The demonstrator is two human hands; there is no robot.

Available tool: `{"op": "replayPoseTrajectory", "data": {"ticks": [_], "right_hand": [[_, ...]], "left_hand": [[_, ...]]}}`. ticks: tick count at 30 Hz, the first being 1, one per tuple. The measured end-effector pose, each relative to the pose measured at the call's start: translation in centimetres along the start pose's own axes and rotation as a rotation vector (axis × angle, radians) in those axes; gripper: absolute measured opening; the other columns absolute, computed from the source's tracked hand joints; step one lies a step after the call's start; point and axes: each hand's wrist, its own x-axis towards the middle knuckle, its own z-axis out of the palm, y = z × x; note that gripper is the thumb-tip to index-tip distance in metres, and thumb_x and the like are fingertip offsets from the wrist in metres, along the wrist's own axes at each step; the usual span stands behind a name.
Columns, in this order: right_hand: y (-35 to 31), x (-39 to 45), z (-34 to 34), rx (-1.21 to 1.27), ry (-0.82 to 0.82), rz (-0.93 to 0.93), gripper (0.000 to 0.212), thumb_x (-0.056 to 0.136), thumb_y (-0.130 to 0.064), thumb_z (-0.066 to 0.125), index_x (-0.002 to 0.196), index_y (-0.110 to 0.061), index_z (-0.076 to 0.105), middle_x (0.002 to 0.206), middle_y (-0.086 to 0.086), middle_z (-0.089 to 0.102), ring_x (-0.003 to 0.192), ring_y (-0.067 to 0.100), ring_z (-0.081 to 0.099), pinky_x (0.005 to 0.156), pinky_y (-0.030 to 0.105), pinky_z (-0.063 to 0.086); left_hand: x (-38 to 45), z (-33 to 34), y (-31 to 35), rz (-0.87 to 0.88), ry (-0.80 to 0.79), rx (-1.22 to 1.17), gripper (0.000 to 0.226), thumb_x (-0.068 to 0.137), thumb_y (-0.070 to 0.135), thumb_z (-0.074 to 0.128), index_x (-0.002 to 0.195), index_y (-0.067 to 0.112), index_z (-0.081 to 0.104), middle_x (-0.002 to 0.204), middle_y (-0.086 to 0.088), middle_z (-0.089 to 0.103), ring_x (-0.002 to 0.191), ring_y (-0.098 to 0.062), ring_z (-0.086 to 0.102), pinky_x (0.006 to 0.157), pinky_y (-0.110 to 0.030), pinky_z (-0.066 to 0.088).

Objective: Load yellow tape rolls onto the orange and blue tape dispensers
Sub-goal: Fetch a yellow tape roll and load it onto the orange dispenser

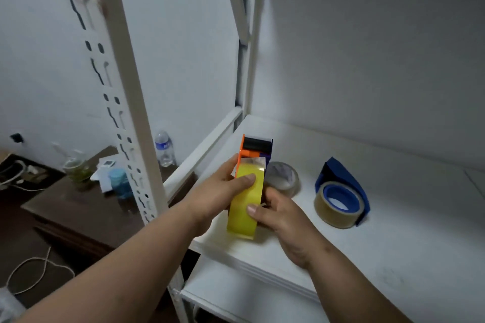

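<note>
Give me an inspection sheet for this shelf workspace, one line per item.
Surface: white shelf, bare at front right.
Job's things: yellow tape roll on orange dispenser, held up; blue dispenser with a tan roll on the shelf.
Clutter: clear tape roll behind the hands.
Grips: left hand and right hand both hold the yellow roll.
Cables: white cable on the floor.
Surroundings: water bottle on a dark table.
</note>
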Motion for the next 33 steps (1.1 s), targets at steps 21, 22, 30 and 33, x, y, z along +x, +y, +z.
{"op": "replayPoseTrajectory", "data": {"ticks": [21,22,30,33], "right_hand": [[-5.1,4.9,-1.0,-0.848,0.589,-0.283,0.025,0.084,-0.03,0.063,0.108,-0.025,0.061,0.096,-0.009,0.046,0.091,0.012,0.054,0.082,0.029,0.049],[-5.1,5.0,-0.9,-0.876,0.592,-0.29,0.026,0.084,-0.031,0.062,0.109,-0.025,0.062,0.095,-0.01,0.044,0.093,0.015,0.055,0.086,0.036,0.049],[-5.9,5.8,0.3,-1.095,0.669,-0.332,0.015,0.082,-0.03,0.065,0.096,-0.023,0.067,0.092,-0.003,0.051,0.087,0.02,0.056,0.085,0.044,0.049],[-6.1,6.2,0.9,-1.186,0.699,-0.296,0.006,0.083,-0.027,0.064,0.083,-0.021,0.064,0.089,-0.001,0.054,0.084,0.02,0.056,0.083,0.041,0.047]], "left_hand": [[2.7,-1.1,0.6,-0.007,-0.045,0.05,0.036,0.096,0.038,0.058,0.129,0.027,0.052,0.115,-0.019,0.068,0.102,-0.037,0.07,0.088,-0.053,0.056],[2.8,-1.2,0.5,-0.013,-0.047,0.047,0.036,0.096,0.038,0.058,0.129,0.026,0.051,0.116,-0.019,0.068,0.104,-0.038,0.069,0.089,-0.053,0.055],[3.9,-2.0,0.2,-0.018,-0.121,0.053,0.046,0.091,0.043,0.066,0.13,0.028,0.047,0.115,-0.024,0.068,0.104,-0.044,0.067,0.089,-0.063,0.051],[4.3,-2.4,0.2,-0.015,-0.154,0.056,0.045,0.091,0.043,0.065,0.13,0.03,0.046,0.115,-0.027,0.067,0.104,-0.046,0.066,0.087,-0.066,0.05]]}}
